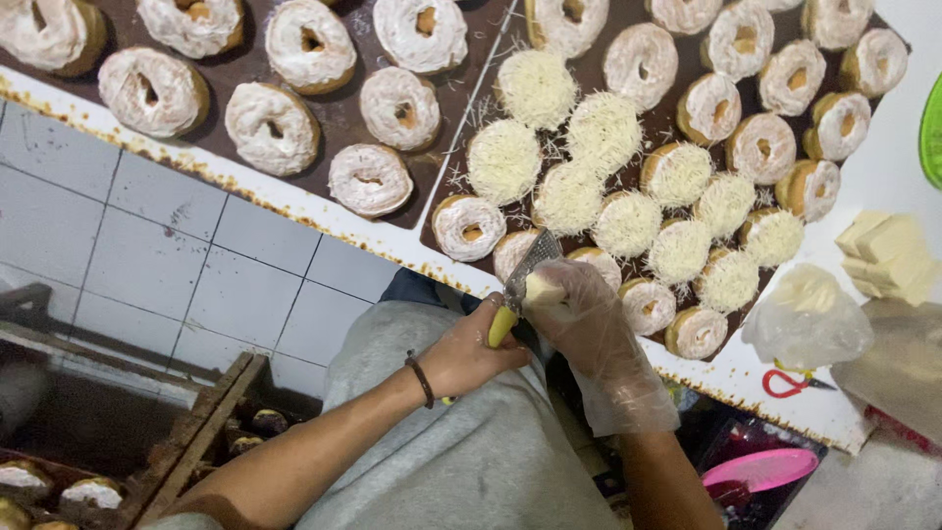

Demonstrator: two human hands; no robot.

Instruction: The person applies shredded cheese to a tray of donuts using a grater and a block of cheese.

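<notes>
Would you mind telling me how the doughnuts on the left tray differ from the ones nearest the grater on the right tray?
The left-tray doughnuts carry only smooth white icing, with open holes showing; the doughnuts by the grater are buried in pale grated shreds that hide their holes. The left-tray ones sit spaced apart, the shredded ones crowd together. Both lie on dark brown trays. The left hand grips the grater; the gloved right hand holds a pale block.

Floor point(167, 255): pale square tiles, dark grout, some scuffs. White table point(888, 162) spans top and right; front edge chipped, rust-coloured. Wooden crate point(201, 432) lower left, weathered. Pink, possibly plastic, lid point(760, 469) under table, lower right. Light even, soft.
</notes>
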